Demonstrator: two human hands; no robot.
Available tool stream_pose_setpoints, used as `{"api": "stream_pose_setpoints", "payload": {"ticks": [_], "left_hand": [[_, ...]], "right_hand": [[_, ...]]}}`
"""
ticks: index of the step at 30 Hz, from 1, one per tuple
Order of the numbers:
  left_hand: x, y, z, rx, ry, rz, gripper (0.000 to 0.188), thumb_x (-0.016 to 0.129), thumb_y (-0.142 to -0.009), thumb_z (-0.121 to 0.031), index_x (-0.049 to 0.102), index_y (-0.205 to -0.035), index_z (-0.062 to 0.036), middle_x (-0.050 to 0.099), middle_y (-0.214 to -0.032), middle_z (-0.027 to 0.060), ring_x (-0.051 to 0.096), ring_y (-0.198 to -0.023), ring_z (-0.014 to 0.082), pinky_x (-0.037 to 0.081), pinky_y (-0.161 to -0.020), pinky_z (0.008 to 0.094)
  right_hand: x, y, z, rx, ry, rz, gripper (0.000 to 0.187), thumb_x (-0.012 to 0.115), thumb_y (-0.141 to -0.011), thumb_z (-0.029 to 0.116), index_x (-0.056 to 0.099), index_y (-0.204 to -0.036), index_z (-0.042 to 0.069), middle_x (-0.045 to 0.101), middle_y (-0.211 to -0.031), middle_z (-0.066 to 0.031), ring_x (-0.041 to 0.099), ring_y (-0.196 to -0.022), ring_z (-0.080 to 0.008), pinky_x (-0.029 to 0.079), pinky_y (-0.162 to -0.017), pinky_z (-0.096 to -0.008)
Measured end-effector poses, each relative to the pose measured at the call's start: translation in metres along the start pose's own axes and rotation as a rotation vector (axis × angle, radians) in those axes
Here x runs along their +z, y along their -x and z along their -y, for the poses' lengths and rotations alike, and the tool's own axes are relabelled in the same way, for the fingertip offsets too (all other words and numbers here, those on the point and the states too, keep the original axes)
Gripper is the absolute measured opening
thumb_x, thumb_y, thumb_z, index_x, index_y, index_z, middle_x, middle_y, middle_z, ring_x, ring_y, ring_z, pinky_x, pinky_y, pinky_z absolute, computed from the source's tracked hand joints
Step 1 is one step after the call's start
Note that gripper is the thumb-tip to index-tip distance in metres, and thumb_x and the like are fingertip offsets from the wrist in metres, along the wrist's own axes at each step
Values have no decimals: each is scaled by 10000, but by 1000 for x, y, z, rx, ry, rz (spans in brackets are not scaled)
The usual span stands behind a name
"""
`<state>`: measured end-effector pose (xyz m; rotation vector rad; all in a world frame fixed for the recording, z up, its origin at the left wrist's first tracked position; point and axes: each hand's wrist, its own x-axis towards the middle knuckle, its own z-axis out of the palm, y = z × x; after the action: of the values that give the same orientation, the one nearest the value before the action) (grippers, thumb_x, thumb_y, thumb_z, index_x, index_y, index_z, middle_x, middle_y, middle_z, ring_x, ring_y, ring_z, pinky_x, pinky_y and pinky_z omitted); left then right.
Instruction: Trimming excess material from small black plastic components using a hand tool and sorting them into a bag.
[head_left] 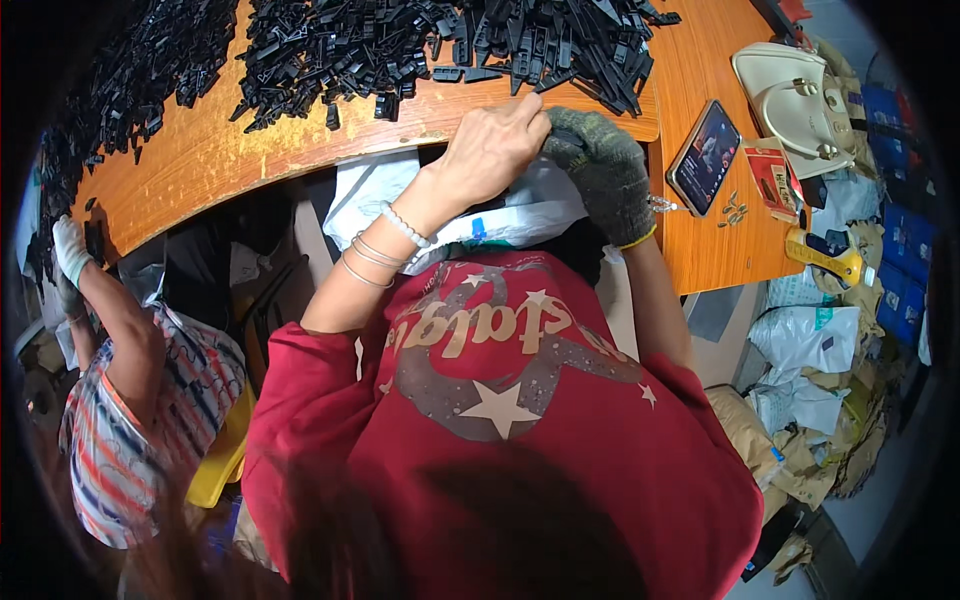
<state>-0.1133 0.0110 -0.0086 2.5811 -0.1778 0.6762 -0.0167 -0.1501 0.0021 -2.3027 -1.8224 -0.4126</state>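
My left hand (495, 145), bare and with a beaded bracelet and thin bangles at its wrist, is closed at the table's front edge. Its fingertips meet my right hand (603, 165), which wears a dark grey knit glove and is curled shut. Whatever lies between the two hands is hidden by the fingers and the glove. Just beyond them spreads a heap of small black plastic parts (340, 55), with longer black strips (600, 60) nearest to my hands. White plastic bags (520, 222) lie below my hands, over my lap.
On the brown wooden table (250, 150), at right, are a phone (705, 158), a red packet (772, 178), a few seeds (733, 210), a cream handbag (795, 105) and a yellow-handled tool (828, 258). Bags (810, 340) crowd the right side. At left a co-worker's white-gloved hand (70, 248) reaches the table.
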Motion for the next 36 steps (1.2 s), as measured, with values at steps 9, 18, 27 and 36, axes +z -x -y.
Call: {"api": "stream_pose_setpoints", "payload": {"ticks": [9, 18, 27, 36], "left_hand": [[-27, 16, 31, -285, 106, -220, 174, 616, -783, 10, 583, -952, -13, 559, -887, 143, 604, -758, 351, 494, -641, 397], [-23, 1, 35, -280, -118, -175, 181, 634, -844, -150, 615, -973, -24, 563, -915, 137, 623, -736, 336, 498, -619, 396], [-6, -25, 41, -223, -277, -33, 154, 606, -857, -163, 649, -891, -19, 570, -849, 130, 619, -687, 316, 490, -581, 383], [-52, 11, 53, -427, 62, -514, 63, 617, -818, -29, 601, -871, 1, 609, -824, 139, 619, -699, 311, 484, -607, 355]], "right_hand": [[7, 1, -3, 33, -257, -78, 241, 648, -792, 227, 678, -1010, 129, 654, -1054, -43, 614, -872, -212, 504, -726, -343], [5, 3, 2, -17, -4, -15, 340, 665, -750, 363, 652, -1056, 213, 607, -1192, -1, 596, -965, -219, 486, -786, -352], [14, 6, -1, 17, -57, 0, 345, 669, -755, 357, 674, -1063, 202, 612, -1191, -16, 592, -1014, -226, 489, -809, -372], [11, 4, -5, 32, -113, -19, 256, 653, -751, 227, 677, -999, 169, 623, -1173, -46, 608, -981, -248, 497, -799, -369]]}}
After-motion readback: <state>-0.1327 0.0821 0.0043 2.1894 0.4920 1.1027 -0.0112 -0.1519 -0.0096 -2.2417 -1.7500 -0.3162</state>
